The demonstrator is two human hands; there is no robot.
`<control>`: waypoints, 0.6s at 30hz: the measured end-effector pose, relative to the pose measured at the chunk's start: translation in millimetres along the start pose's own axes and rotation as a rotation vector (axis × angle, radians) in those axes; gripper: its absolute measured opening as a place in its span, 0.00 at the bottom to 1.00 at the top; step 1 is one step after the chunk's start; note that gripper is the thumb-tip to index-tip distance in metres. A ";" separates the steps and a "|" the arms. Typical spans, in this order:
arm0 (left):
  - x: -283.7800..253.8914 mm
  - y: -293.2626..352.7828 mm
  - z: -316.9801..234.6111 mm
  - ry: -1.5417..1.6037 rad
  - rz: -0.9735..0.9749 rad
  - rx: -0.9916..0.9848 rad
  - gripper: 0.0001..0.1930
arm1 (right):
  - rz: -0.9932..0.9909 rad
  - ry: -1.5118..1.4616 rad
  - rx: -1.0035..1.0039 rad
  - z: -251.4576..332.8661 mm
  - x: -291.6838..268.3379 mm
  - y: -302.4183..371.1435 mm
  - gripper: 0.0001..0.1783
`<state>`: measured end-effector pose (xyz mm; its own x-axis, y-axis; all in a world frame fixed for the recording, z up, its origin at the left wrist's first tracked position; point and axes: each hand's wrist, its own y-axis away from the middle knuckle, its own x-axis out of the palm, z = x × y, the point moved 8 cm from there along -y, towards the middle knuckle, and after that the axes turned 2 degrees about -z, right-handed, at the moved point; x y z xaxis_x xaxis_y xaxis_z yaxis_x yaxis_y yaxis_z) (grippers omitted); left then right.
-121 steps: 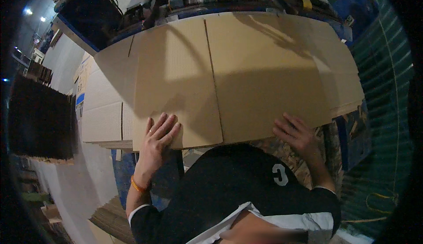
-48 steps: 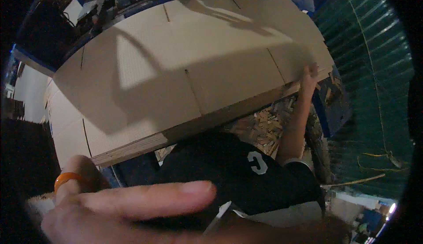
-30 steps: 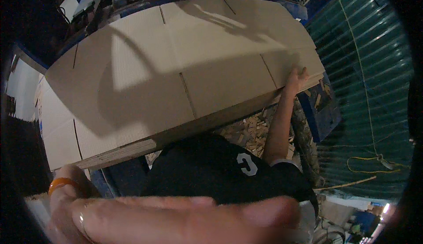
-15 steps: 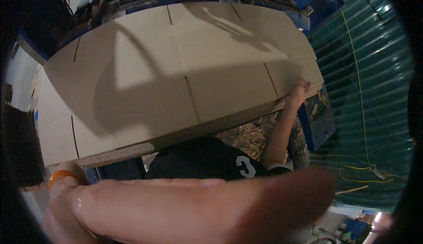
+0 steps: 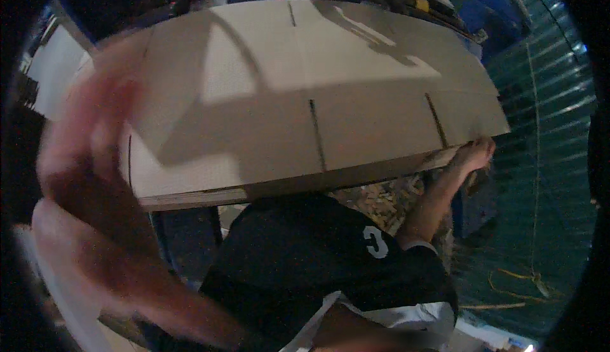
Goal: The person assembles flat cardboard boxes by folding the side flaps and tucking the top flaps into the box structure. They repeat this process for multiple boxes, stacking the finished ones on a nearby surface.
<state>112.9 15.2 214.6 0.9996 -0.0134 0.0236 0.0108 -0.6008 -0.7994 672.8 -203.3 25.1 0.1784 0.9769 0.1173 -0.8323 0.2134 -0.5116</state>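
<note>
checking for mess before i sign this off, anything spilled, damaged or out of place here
Small brown scraps lie jumbled below the near edge of the cardboard stack, looking untidy, like spilled offcuts. Its top shows dark slits but no obvious tear.

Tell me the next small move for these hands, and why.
Probably bring the left hand to the left front edge of the top cardboard sheet. The right hand is at the right front corner, while the left is a large blur across the left end, its contact unclear; the wide sheet would likely be steadier with both ends held.
</note>
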 end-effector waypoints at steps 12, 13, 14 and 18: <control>-293.7 99.3 195.7 0.387 -1.153 -0.616 0.34 | 0.563 -0.404 0.316 33.8 77.0 -107.4 0.28; -284.4 80.4 205.2 0.481 -0.965 -0.660 0.35 | 0.483 -0.336 0.270 53.2 64.9 -105.5 0.28; -270.1 60.6 208.2 0.533 -0.696 -0.674 0.35 | 0.397 -0.272 0.229 70.8 51.6 -98.2 0.29; -222.5 37.7 201.5 1.092 -0.015 -0.621 0.28 | 0.375 0.141 -0.288 152.3 -15.7 -0.4 0.25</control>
<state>-104.1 156.6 58.3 0.4540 -0.4785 0.7516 -0.2878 -0.8771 -0.3846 590.4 -219.7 153.1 -0.0193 0.9739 -0.2262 -0.6774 -0.1792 -0.7135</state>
